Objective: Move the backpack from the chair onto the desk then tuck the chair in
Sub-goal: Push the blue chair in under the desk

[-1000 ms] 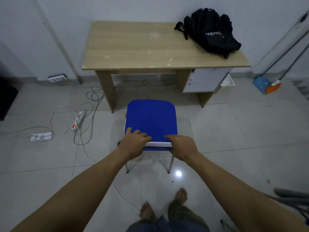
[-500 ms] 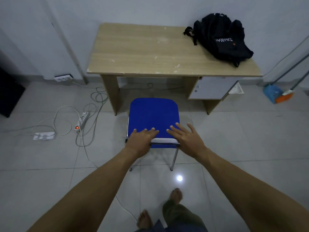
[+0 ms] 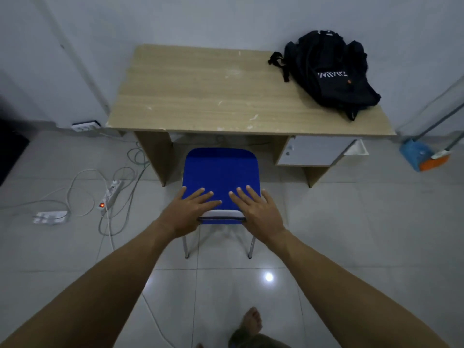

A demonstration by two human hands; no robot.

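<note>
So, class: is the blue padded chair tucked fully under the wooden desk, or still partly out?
Partly out. Only the blue padded chair's front edge reaches the wooden desk's edge; its rear legs stand clear.

The room is dim with a cool bluish cast, lit from overhead: a small bright glare spot shines on the glossy floor tiles [image 3: 269, 277]. Wide-angle distortion bends the walls and forearms toward the edges, the corners darken, and fine detail looks soft.
</note>
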